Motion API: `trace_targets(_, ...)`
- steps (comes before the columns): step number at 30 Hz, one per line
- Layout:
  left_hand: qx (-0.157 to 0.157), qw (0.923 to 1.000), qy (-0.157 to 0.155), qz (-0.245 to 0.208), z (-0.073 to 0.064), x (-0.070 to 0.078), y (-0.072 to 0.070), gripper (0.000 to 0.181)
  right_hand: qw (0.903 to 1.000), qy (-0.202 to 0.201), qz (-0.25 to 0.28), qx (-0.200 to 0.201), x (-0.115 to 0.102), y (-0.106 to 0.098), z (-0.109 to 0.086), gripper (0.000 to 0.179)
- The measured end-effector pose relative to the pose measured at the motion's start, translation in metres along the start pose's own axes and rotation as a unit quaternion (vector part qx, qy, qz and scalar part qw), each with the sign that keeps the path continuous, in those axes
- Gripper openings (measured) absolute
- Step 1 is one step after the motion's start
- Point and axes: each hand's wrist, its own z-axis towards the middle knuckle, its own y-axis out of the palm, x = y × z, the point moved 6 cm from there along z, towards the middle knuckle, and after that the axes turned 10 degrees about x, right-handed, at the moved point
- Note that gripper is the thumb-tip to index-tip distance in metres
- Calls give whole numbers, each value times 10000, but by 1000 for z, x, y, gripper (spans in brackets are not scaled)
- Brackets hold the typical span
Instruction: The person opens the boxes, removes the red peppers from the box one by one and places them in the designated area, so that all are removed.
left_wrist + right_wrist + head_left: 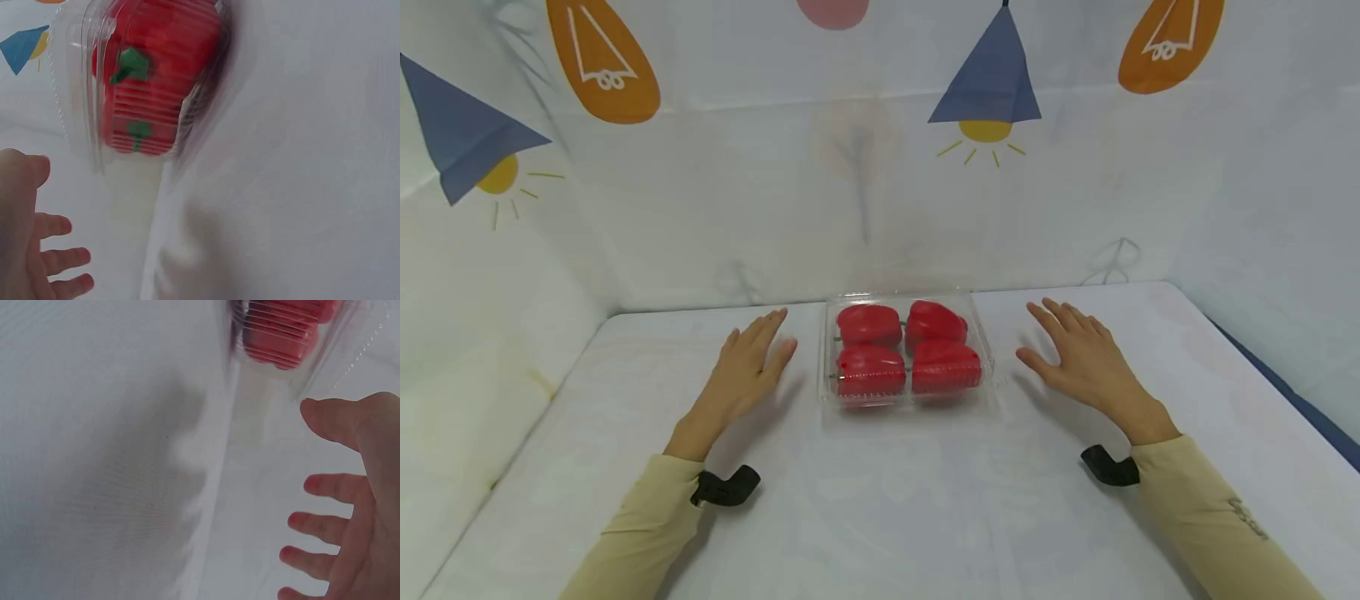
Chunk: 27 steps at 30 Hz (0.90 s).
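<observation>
A clear plastic clamshell box [987, 346] stands near the back of the table, with several red bell peppers [945, 365] inside it in two rows. Green stems [133, 65] show through its ribbed side in the left wrist view. My left hand [741, 371] hovers to the left of the box, fingers spread and pointing forward, holding nothing. On the other side, my right hand [1086, 358] is held above the table with its fingers apart and nothing in them. A gap separates each hand from the box in the head view.
The white-covered table [880, 500] has its back edge against a white cloth wall [737, 183] printed with lamps and bulbs. Similar cloth hangs at the left and right sides. A black wrist mount [726, 486] sticks out from the left sleeve, another mount [1108, 467] from the right.
</observation>
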Motion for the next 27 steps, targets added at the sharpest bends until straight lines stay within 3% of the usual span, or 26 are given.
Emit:
trace_targets(4,67,9932,-295,-1125,1,-1,10,60,9988,-182,447,66,-2,0,0,64)
trace_targets(6,141,9801,-577,-1893,0,-1,17,57,9976,-232,645,72,-2,0,1,62)
trace_targets(8,160,9531,-822,-2910,0,2,24,55,9963,-237,827,81,-3,-1,1,60)
trace_targets(11,29,8929,-1118,-4362,-4,12,35,55,9936,-282,1089,124,-4,-1,2,57)
trace_targets(13,-90,8528,-1212,-5079,-7,21,41,56,9914,-306,1259,170,-6,-2,3,56)
trace_targets(14,-127,8395,-1224,-5292,-9,25,43,57,9902,-337,1342,190,-8,-3,3,56)
trace_targets(16,-240,8266,-1203,-5492,-14,34,45,60,9875,-385,1508,236,-11,-4,3,55)
trace_targets(18,-384,8290,-1108,-5468,-17,40,49,64,9850,-424,1652,246,-16,-5,3,56)
trace_targets(21,-603,8566,-948,-5036,-22,45,55,76,9815,-555,1820,238,-25,-4,3,56)
trace_targets(24,-671,8754,-851,-4710,-25,44,59,94,9780,-715,1948,199,-34,-4,1,57)
trace_targets(27,-693,8795,-836,-4634,-26,43,60,111,9754,-809,2049,129,-42,-3,-2,57)
